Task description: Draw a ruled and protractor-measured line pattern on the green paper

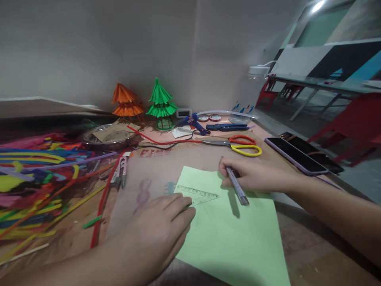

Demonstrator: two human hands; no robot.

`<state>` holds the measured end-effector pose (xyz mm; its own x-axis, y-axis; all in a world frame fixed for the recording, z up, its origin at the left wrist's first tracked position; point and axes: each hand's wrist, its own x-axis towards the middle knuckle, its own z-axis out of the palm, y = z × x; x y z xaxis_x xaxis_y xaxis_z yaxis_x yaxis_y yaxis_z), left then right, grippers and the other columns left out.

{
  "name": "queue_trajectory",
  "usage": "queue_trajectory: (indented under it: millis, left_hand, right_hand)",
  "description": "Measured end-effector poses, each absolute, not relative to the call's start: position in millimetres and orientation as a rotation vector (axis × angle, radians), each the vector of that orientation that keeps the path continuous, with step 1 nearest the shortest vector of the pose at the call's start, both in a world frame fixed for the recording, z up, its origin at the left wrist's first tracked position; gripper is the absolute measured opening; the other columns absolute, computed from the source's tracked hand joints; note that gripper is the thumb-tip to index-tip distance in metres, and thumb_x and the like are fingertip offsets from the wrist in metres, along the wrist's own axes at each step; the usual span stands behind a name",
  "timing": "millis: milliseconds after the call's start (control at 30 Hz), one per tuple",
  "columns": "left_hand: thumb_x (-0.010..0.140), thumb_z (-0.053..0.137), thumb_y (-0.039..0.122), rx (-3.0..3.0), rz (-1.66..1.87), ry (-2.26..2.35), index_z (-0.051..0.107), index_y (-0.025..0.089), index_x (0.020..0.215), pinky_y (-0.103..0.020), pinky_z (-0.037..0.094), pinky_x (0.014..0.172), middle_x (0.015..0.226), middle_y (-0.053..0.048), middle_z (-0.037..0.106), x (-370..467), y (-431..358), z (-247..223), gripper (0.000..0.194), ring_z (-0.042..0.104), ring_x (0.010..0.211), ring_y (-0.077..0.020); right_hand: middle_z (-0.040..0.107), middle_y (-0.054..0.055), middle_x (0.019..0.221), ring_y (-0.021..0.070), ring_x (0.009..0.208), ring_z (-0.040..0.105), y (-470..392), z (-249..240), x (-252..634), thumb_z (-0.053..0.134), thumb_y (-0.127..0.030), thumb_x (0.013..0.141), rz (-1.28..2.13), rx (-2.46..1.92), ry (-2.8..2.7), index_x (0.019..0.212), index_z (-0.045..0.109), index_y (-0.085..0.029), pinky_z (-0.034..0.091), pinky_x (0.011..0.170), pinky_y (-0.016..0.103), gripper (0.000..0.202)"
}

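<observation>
A sheet of light green paper (232, 242) lies on the work surface in front of me. On its upper left part rests a clear triangular ruler (202, 194) with black markings. My left hand (166, 226) lies flat, palm down, with its fingertips over the ruler's left end and the paper's left edge. In my right hand (241, 171), a purple-grey pen (237, 186) is gripped between closed fingers, above the paper's upper right part. Its back end points toward me, and the fingers partly hide its front end.
Colourful pipe cleaners (32, 178) heap at the left. Behind the paper are scissors (235, 145), a glue gun (195, 123), pliers (228, 127), a metal bowl (110, 137), and orange (126, 99) and green (160, 99) tree figures. A phone (296, 155) lies right, beyond my forearm.
</observation>
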<state>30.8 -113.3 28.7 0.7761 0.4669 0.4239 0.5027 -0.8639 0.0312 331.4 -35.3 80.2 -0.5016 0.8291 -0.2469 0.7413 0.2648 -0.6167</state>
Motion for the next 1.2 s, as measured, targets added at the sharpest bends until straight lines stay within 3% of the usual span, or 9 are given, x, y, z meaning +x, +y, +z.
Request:
queue_trajectory:
  millis: [300, 467, 567, 667, 900, 1067, 1200]
  left_hand:
    - [0.098, 0.045, 0.004, -2.94, -0.599, -0.712, 0.066, 0.009, 0.123, -0.035, 0.06, 0.094, 0.123, -0.016, 0.075, 38.8, -117.4, 30.2, 0.034, 0.071, 0.107, -0.0253]
    - [0.093, 0.063, 0.022, -2.909, -0.481, -0.693, 0.068, 0.012, 0.12, -0.036, 0.061, 0.074, 0.116, -0.013, 0.079, 38.8, -129.6, 33.5, 0.03, 0.073, 0.09, -0.0269]
    - [0.093, 0.056, 0.013, -2.931, -0.399, -0.653, 0.065, 0.009, 0.128, -0.038, 0.062, 0.087, 0.126, -0.015, 0.077, 37.6, -125.5, 36.1, 0.037, 0.073, 0.103, -0.0282]
    - [0.093, 0.05, 0.006, -2.887, -0.43, -0.653, 0.064, 0.006, 0.13, -0.039, 0.062, 0.091, 0.128, -0.017, 0.075, 37.5, -119.5, 31.9, 0.039, 0.072, 0.106, -0.0292]
    - [0.108, 0.042, 0.018, -2.853, -0.541, -0.733, 0.063, 0.007, 0.132, -0.042, 0.06, 0.104, 0.132, -0.016, 0.073, 42.3, -117.6, 23.4, 0.034, 0.07, 0.117, -0.0291]
    - [0.109, 0.037, 0.017, -2.823, -0.532, -0.722, 0.062, 0.005, 0.131, -0.044, 0.063, 0.1, 0.131, -0.018, 0.075, 43.3, -117.7, 23.3, 0.036, 0.073, 0.117, -0.0309]
    - [0.103, 0.045, 0.012, -2.848, -0.369, -0.71, 0.052, 0.001, 0.143, -0.049, 0.064, 0.099, 0.142, -0.024, 0.068, 36.8, -121.8, 16.9, 0.041, 0.07, 0.126, -0.0374]
  right_hand:
    - [0.061, 0.0, 0.083, 0.016, 0.073, 0.056, -25.2, 61.1, 328.0, 0.067, -0.034, 0.085, 1.071, -1.361, -2.29, 0.086, 0.05, -0.023, 0.046, 0.066, 0.028, 0.02]
    - [0.062, 0.0, 0.08, 0.0159, 0.072, 0.058, -35.5, 55.6, 322.8, 0.065, -0.028, 0.087, 1.023, -1.281, -2.292, 0.084, 0.052, -0.022, 0.047, 0.066, 0.028, 0.014]
    - [0.065, 0.001, 0.083, 0.0175, 0.076, 0.059, -35.1, 50.6, 321.8, 0.061, -0.023, 0.088, 0.896, -1.258, -2.246, 0.084, 0.054, -0.022, 0.048, 0.071, 0.03, 0.008]
    - [0.065, 0.002, 0.084, 0.0189, 0.075, 0.058, -32.1, 46.3, 321.5, 0.061, -0.024, 0.09, 0.781, -1.272, -2.191, 0.085, 0.053, -0.023, 0.047, 0.071, 0.032, 0.009]
    - [0.061, 0.004, 0.086, 0.0204, 0.076, 0.056, -44.9, 41.0, 317.9, 0.06, -0.035, 0.097, 0.448, -1.168, -2.156, 0.088, 0.05, -0.024, 0.044, 0.071, 0.034, 0.018]
    - [0.061, 0.004, 0.085, 0.0193, 0.078, 0.054, -54.3, 35.7, 318.2, 0.06, -0.032, 0.102, 0.453, -0.865, -2.403, 0.089, 0.049, -0.023, 0.043, 0.072, 0.032, 0.019]
    - [0.065, 0.007, 0.096, 0.0214, 0.087, 0.057, -52.1, 34.7, 319.3, 0.064, -0.032, 0.103, 0.437, -0.739, -2.571, 0.095, 0.051, -0.023, 0.044, 0.078, 0.034, 0.018]
